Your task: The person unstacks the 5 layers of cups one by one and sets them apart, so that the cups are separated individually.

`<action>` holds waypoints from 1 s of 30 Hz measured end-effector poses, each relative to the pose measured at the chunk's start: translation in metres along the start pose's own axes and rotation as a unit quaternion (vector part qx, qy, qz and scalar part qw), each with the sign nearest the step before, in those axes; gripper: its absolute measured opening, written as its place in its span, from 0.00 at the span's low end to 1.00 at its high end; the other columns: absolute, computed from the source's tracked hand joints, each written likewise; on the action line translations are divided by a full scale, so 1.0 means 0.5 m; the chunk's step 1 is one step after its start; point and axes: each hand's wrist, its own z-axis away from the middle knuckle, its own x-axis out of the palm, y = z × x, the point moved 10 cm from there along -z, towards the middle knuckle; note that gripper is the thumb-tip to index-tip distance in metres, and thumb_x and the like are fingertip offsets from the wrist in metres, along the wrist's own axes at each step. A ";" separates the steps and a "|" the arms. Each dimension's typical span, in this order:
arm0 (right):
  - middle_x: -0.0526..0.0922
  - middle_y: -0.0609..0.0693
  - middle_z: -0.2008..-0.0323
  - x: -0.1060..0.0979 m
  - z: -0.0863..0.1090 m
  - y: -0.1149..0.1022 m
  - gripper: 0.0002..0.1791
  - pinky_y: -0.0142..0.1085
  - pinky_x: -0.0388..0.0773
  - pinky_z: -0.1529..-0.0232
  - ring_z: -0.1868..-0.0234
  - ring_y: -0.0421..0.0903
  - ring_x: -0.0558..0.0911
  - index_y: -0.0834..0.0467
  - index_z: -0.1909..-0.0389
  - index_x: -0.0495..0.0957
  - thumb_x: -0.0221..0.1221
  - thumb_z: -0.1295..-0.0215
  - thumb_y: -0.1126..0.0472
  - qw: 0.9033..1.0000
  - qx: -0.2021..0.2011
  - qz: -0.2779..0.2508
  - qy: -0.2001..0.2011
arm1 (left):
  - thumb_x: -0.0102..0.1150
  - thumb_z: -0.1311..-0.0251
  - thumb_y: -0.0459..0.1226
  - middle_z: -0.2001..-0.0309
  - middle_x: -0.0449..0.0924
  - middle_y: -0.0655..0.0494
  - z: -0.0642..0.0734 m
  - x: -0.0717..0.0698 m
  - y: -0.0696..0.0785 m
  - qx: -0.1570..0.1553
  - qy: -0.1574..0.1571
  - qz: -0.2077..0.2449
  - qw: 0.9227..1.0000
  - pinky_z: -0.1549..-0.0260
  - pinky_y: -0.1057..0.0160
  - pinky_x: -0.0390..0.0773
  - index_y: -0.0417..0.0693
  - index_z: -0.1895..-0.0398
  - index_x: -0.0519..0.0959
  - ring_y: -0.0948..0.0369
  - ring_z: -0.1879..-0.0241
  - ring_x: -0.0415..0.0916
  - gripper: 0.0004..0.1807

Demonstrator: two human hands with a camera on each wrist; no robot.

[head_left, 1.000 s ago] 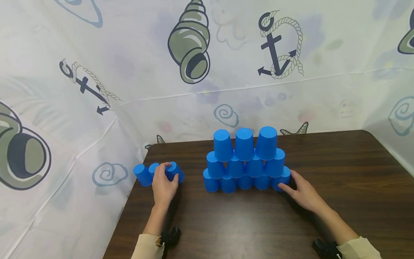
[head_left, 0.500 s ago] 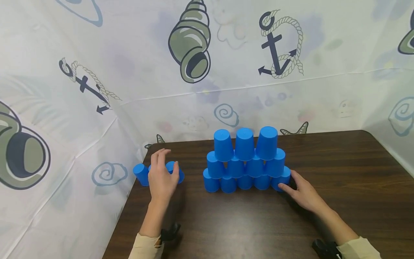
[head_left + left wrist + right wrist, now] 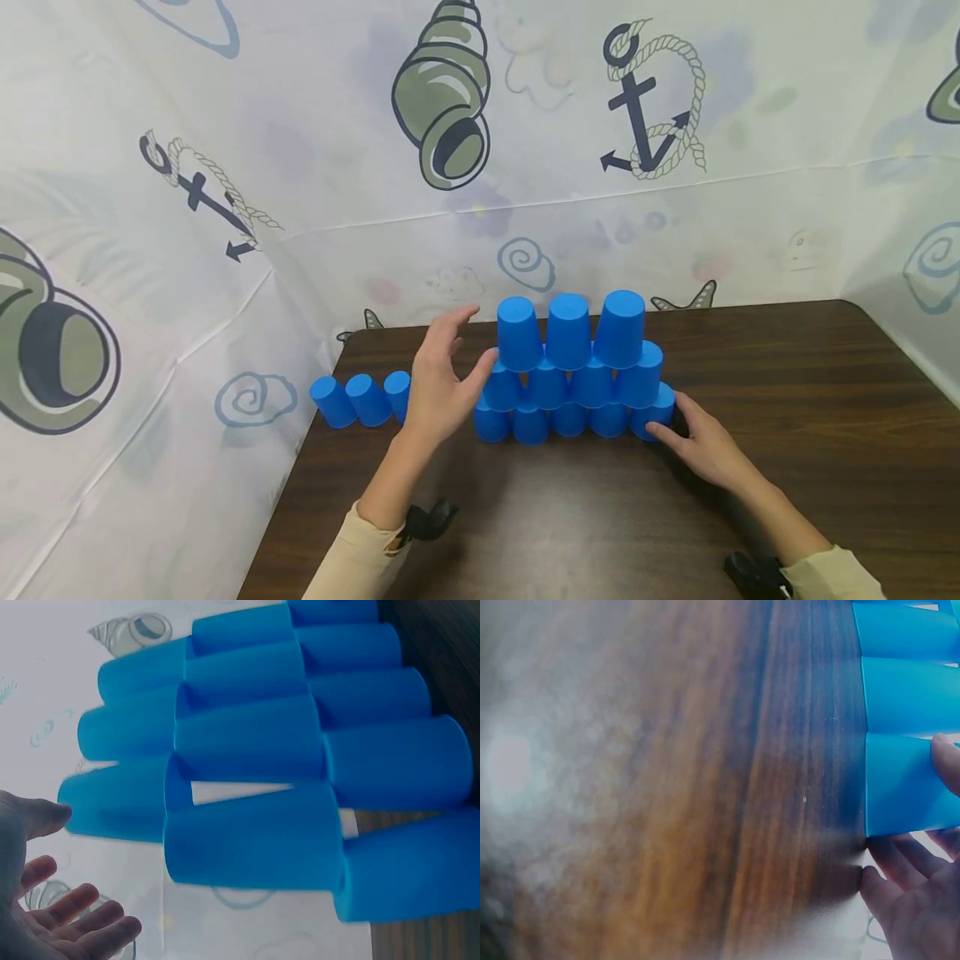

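Note:
Upside-down blue plastic cups form a stepped stack on the table. Its top row has three cups; the two lower rows have several each. My left hand (image 3: 438, 387) is raised just left of the stack, holding nothing, thumb and fingers spread apart. In the left wrist view the thumb (image 3: 46, 816) is at the closed end of the top-left cup (image 3: 116, 799); whether they touch I cannot tell. My right hand (image 3: 708, 450) holds the rightmost bottom cup (image 3: 654, 412), thumb on its front and fingers along its right side, as the right wrist view confirms.
Three more blue cups stand in a row at the table's left, the middle one (image 3: 368, 400) fully visible and the right one partly behind my left hand. The dark wooden table (image 3: 570, 525) meets a white printed cloth (image 3: 337, 200) at the back and left.
My left hand has come away from the loose cups at the left, lifted, and moved right to the stack's left side. My right hand has stayed at the bottom right cup.

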 end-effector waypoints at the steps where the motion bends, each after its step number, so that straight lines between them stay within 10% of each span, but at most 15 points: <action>1: 0.67 0.72 0.37 0.000 0.000 0.000 0.42 0.68 0.66 0.44 0.38 0.72 0.68 0.67 0.30 0.56 0.56 0.31 0.41 1.000 0.000 0.000 0.000 | 0.65 0.37 0.39 0.36 0.70 0.54 -0.005 0.008 0.005 0.003 -0.006 0.004 1.000 0.47 0.48 0.78 0.48 0.32 0.68 0.58 0.37 0.67 0.30; 13: 0.67 0.72 0.37 -0.003 -0.002 -0.002 0.41 0.68 0.66 0.44 0.38 0.72 0.68 0.67 0.30 0.57 0.57 0.31 0.42 1.000 -0.006 -0.001 0.004 | 0.65 0.37 0.40 0.38 0.69 0.53 -0.026 0.072 0.015 0.010 -0.037 0.053 0.998 0.51 0.47 0.80 0.50 0.32 0.67 0.58 0.40 0.70 0.31; 30: 0.67 0.72 0.37 -0.003 0.000 0.001 0.42 0.69 0.65 0.44 0.38 0.72 0.68 0.67 0.30 0.57 0.56 0.31 0.42 1.000 -0.003 0.002 0.001 | 0.63 0.37 0.36 0.40 0.69 0.51 -0.018 0.085 0.009 0.000 -0.028 0.054 0.998 0.52 0.47 0.79 0.53 0.33 0.67 0.56 0.39 0.70 0.29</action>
